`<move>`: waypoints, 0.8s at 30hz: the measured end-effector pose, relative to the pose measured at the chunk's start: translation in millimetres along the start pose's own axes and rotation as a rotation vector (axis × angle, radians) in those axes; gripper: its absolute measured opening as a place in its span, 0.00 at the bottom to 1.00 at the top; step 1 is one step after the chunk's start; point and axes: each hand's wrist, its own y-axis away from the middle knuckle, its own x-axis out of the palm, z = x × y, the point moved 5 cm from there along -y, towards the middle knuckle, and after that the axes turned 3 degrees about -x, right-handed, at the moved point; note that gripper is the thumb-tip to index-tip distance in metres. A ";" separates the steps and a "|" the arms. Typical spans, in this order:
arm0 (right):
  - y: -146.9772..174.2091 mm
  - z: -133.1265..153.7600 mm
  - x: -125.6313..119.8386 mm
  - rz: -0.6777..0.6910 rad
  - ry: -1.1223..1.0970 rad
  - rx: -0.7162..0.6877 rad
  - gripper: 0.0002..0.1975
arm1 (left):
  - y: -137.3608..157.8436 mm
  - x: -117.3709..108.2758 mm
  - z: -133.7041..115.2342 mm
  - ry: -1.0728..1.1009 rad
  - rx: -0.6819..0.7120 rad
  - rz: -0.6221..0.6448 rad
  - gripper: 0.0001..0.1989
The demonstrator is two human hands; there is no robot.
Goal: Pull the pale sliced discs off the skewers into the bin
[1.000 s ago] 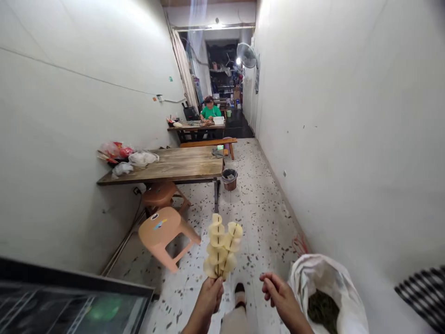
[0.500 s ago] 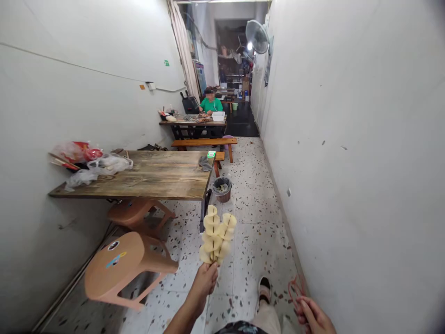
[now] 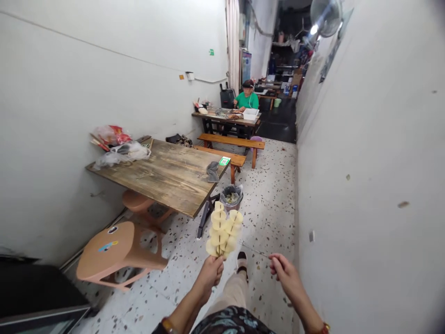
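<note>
Narrow white-walled corridor, speckled terrazzo floor (image 3: 271, 204). Reference landmark: wooden table (image 3: 167, 174) against the wall on your left side.

Your left hand (image 3: 210, 273) is closed around the lower ends of two skewers (image 3: 224, 227), each threaded with pale yellow slices and held upright, tips fanning slightly apart. They sit in front of the table's near corner, just this side of the small waste bin (image 3: 231, 197) standing on the floor off that corner.

Your right hand (image 3: 283, 273) is beyond the skewers from the table, well apart from the left hand, fingers curled loosely; it holds nothing that I can see.

Table items: plastic bags (image 3: 116, 148) at the wall end, grey cloth (image 3: 212, 170) and green card (image 3: 224, 161) at the aisle edge. Orange stool (image 3: 118, 253) on the floor just before the table. Behind the table: bench (image 3: 234, 141), then a person in a green shirt (image 3: 247, 97) seated at a second table.
</note>
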 end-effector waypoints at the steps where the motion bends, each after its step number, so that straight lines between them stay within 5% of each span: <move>1: -25.0 10.1 4.5 0.048 0.015 -0.028 0.22 | -19.3 5.1 -7.4 0.007 -0.006 -0.013 0.24; 8: -180.0 67.3 -0.7 0.192 0.093 -0.077 0.25 | -158.1 49.4 -91.6 0.041 -0.042 -0.055 0.24; 14: -300.4 90.8 -20.0 0.220 0.108 0.009 0.29 | -219.2 74.8 -166.1 0.146 0.000 -0.074 0.27; 24: -502.1 75.7 -15.9 0.493 0.237 0.017 0.28 | -277.0 54.0 -187.5 0.455 0.055 -0.639 0.35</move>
